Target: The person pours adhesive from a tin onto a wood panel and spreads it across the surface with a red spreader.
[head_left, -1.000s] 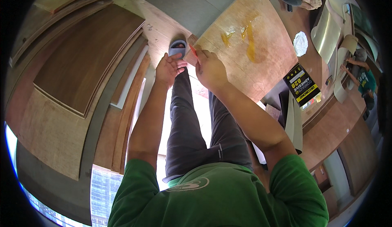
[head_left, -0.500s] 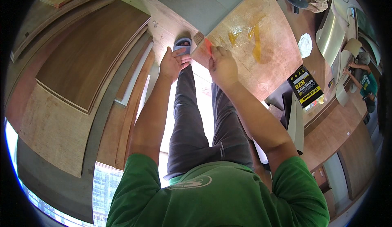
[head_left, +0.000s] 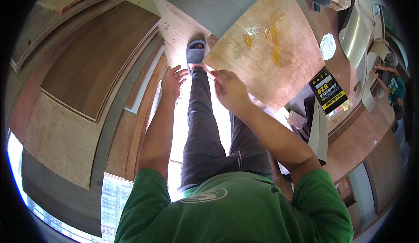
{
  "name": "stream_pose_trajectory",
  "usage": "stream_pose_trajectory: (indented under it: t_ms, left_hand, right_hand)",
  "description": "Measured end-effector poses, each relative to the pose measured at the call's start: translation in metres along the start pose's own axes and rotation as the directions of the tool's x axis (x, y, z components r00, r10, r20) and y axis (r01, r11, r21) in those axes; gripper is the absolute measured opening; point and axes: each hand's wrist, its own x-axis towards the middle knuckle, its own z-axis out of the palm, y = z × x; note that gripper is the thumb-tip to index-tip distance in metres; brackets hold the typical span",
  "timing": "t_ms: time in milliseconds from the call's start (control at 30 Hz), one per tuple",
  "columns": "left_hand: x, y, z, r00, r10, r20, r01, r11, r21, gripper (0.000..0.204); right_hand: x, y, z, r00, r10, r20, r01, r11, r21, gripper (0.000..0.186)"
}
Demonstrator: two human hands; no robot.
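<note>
Stacked wooden boards [head_left: 100, 59] fill the left. The person's left hand [head_left: 171, 83] is open and empty beside the trouser leg. The right hand [head_left: 230, 91] has its fingers curled together near the corner of a pale board [head_left: 297, 75]; whether that grip holds anything cannot be told. Wet yellow glue [head_left: 276, 55] streaks the board's middle; thin, even strokes reaching every edge would probably spread it best.
</note>
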Motion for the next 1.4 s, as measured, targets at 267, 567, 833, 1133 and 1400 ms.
stream_pose_trajectory:
  t_ms: [267, 567, 833, 1133, 1400]
  left_hand:
    - [-0.003, -0.016, 0.007, 1.000, 0.001, 0.031, -0.001, 1.000, 0.013, 0.055]
    - [-0.011, 0.012, 0.057, 0.982, 0.059, 0.180, -0.057, 0.998, -0.017, 0.056]
    - [-0.009, 0.029, 0.081, 0.951, 0.121, 0.284, -0.132, 0.991, 0.020, 0.057]
    - [-0.003, 0.029, 0.078, 0.958, 0.114, 0.263, -0.123, 0.992, 0.017, 0.058]
    - [-0.002, 0.028, 0.081, 0.963, 0.108, 0.246, -0.126, 0.990, 0.059, 0.060]
  right_hand:
    - [0.002, 0.047, -0.041, 0.987, -0.017, -0.158, -0.044, 0.927, -0.374, 0.045]
    - [-0.023, 0.055, -0.053, 0.992, 0.045, -0.116, -0.085, 0.927, -0.366, 0.044]
    - [0.057, 0.091, -0.090, 0.978, 0.047, -0.205, -0.121, 0.922, -0.368, 0.041]
    - [0.020, 0.056, -0.033, 0.995, -0.090, 0.053, 0.104, 0.911, -0.399, 0.041]
    - [-0.055, 0.057, -0.006, 0.953, -0.071, 0.294, 0.192, 0.894, -0.405, 0.038]
